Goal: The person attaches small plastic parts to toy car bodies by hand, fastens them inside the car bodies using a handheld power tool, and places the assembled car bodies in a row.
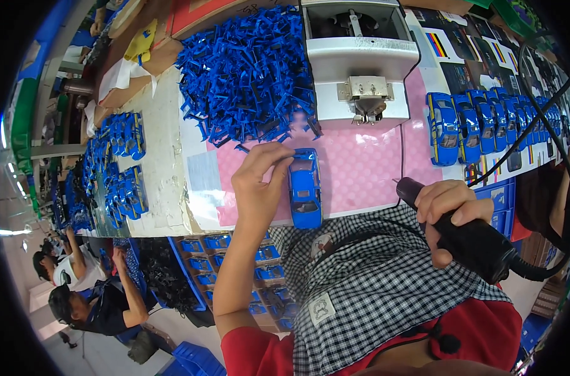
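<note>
A blue toy car (306,185) lies on the pink mat (354,166), one end at the table's front edge. My left hand (260,178) is closed at the car's far left corner, thumb and fingertips pinched against it. Whether a small part sits between those fingertips is hidden. In my right hand (451,203) is a black electric screwdriver (470,244), its thin bit pointing up and left, apart from the car. A thick black cable (536,271) runs from the screwdriver's rear end.
Beyond the car lies a heap of small blue plastic parts (247,75). Right of it stands a metal screw-feeding machine (360,81). Finished-looking blue cars (445,128) line the right side; more cars (128,135) stand left. A co-worker (103,307) sits at left.
</note>
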A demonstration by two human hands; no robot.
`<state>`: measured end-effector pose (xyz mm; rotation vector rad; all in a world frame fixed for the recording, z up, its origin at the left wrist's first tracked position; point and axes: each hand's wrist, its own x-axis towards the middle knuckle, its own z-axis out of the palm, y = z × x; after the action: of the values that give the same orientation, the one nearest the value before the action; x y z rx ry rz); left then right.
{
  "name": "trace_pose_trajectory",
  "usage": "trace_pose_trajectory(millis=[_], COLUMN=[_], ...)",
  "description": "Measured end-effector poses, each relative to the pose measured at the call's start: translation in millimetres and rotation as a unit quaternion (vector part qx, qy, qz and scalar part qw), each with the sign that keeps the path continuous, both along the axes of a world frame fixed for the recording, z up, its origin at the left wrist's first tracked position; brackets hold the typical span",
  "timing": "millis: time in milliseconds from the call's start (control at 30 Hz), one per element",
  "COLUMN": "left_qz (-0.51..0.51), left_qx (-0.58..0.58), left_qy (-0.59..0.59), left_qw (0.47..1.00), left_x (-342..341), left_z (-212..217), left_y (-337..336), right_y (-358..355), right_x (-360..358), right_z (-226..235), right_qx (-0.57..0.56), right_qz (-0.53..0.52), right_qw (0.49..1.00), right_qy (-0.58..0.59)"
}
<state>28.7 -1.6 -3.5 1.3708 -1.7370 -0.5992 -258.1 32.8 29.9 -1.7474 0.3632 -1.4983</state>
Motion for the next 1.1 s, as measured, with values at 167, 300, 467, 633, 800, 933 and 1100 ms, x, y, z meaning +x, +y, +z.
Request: trace_pose_trajectory(millis=[167, 300, 467, 633, 800, 933, 1100], left_qz=[0.025, 0.026, -0.042, -0.061, -0.084, -0.017, -0.060], left_qx=[-0.059, -0.096, 0.173, 0.018, -0.057, 0.057, 0.140], left_qy=[-0.077, -0.229, -0.141, -0.266, -0.300, -0.110, -0.060], left_qw=[0.995, 0.968, 0.974, 0.962, 0.949, 0.992, 0.986], left_x=[1, 7, 13, 25, 29, 12, -11], left_z=[10, 6, 23, 10, 4, 19, 24], left_y=[0, 15, 23, 9, 0, -5, -23], right_y=[0, 1, -2, -5, -3, -4, -4], right_x=[-2, 2, 9, 11, 10, 10, 6], right_z=[-1, -4, -8, -7, -6, -8, -5], right_qx=[-0.007, -0.028, -0.041, -0.057, -0.049, -0.056, -0.035], right_qz=[0.008, -0.022, -0.048, -0.041, -0.060, -0.062, -0.038], right_qw=[1.000, 0.999, 0.996, 0.994, 0.994, 0.994, 0.996], right_qy=[0.007, -0.025, -0.069, -0.084, -0.072, -0.076, -0.066])
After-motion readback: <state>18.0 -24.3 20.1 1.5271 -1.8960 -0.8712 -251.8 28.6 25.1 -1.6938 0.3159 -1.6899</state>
